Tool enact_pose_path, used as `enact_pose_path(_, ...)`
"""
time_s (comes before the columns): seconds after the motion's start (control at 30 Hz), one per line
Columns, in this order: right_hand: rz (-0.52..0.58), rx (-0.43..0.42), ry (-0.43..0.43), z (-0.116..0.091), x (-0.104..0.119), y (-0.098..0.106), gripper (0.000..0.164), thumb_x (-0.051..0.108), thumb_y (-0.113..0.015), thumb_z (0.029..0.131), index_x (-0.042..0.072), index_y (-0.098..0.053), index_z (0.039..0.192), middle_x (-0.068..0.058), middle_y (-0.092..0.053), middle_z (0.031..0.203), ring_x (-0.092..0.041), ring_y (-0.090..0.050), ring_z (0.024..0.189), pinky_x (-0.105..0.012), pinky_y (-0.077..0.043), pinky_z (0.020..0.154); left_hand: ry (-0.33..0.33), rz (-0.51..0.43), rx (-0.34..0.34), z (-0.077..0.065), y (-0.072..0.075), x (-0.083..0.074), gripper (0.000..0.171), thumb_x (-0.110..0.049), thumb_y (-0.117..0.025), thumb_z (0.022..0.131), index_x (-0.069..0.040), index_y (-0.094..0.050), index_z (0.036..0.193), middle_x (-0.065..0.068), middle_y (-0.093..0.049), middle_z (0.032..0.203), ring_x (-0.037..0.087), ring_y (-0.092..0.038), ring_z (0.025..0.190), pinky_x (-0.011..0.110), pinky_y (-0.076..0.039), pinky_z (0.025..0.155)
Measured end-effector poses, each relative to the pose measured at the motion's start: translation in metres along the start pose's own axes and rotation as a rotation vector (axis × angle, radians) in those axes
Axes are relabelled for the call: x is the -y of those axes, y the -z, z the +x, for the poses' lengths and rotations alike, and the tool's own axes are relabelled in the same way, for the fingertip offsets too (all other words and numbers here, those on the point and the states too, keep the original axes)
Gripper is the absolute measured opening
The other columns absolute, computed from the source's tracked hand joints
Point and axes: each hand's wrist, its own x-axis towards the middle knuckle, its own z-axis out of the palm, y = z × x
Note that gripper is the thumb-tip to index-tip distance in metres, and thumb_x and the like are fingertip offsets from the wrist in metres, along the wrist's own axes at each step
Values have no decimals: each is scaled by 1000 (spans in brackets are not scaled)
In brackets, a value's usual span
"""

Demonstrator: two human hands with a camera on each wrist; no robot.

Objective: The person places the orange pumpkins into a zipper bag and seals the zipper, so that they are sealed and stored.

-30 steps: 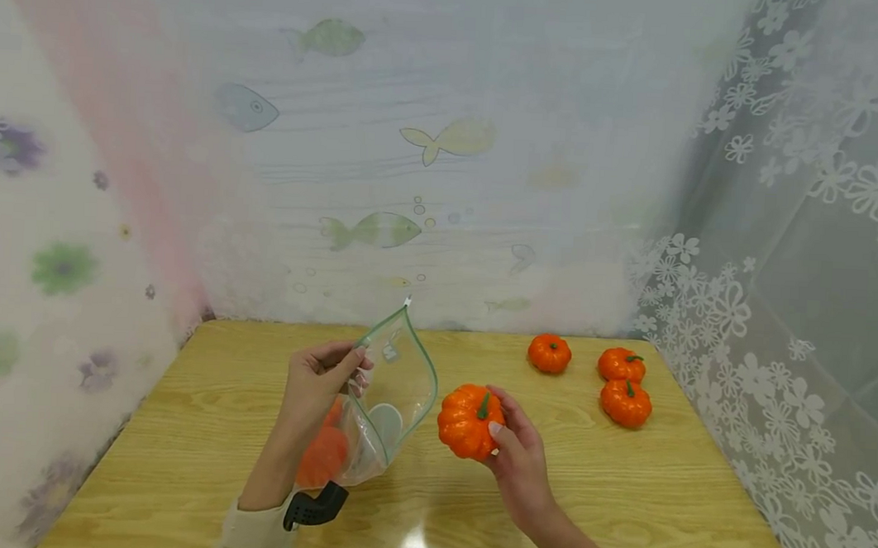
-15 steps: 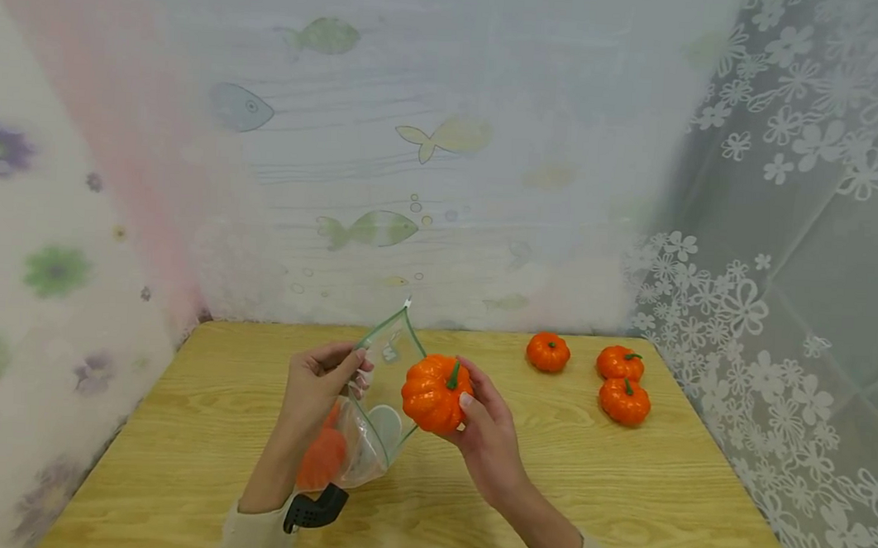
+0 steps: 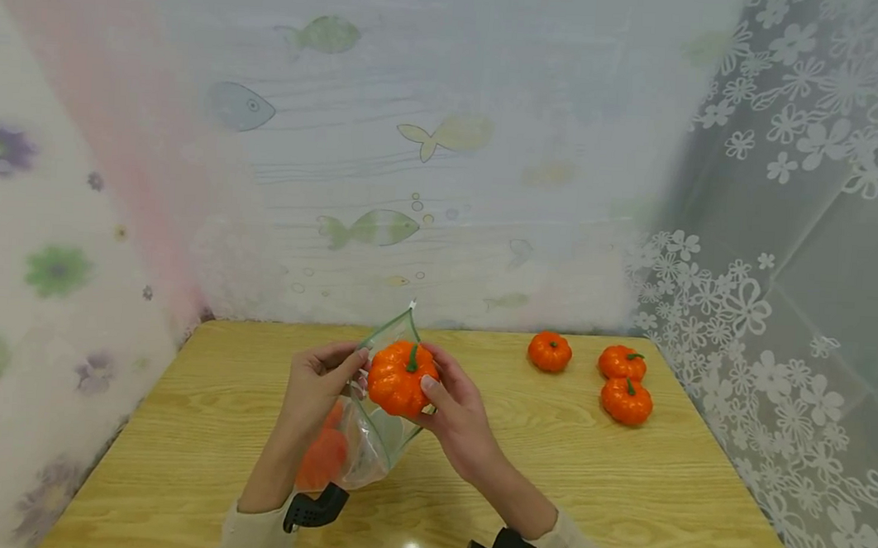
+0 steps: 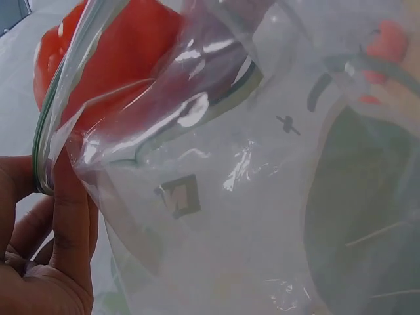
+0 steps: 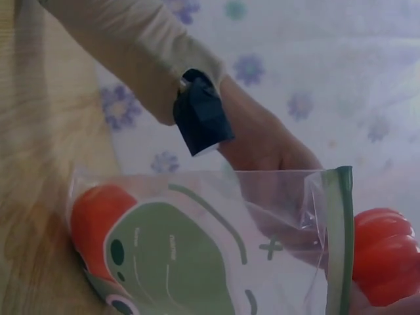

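- The person's right hand point(image 3: 462, 408) holds an orange pumpkin point(image 3: 399, 379) with a green stem, fingers behind it and thumb on the near side.
- That pumpkin is raised above the table point(image 3: 533, 477), at the mouth of a clear zip bag point(image 3: 366, 462); in the right wrist view most of it shows beyond the green-edged opening, and whether any part lies inside is hard to tell.
- The left hand point(image 3: 326, 384) pinches the bag's edge between thumb and fingers, keeping the mouth spread, with the zip's pale slider point(image 3: 412, 305) at the far corner.
- The bag carries a green printed figure point(image 5: 167, 262) on its side.
- Orange shapes point(image 3: 323, 458) show through the plastic at the bag's lower end; their number is unclear.
- Three more pumpkins rest at the table's far right: one alone point(image 3: 550, 352), and two together, a rear one point(image 3: 622, 363) and a front one point(image 3: 627, 402) just beside it.
- Behind the table hangs a pale sheet point(image 3: 449, 76) printed with fish.
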Motion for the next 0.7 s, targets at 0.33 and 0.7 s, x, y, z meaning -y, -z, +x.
enact_pose_path(0.33,-143,-29,-11,16,2,0,54,13,-55,106,4,-35,155,-18,-37,149,-28,-56,127,-39,-59,93,39,69,7,12,6,-5,30,-14,-67,100,12,-69,115,-2,-74,82,13,-68,64,27,-60,60)
enact_pose_path(0.7,-233,-1,-100,3,0,13,54,8,-59,103,5,-38,152,-19,-37,144,-25,-59,122,-29,-59,90,-4,130,-2,-5,-2,-11,29,-16,-68,100,8,-71,114,-2,-74,80,12,-67,64,25,-57,58)
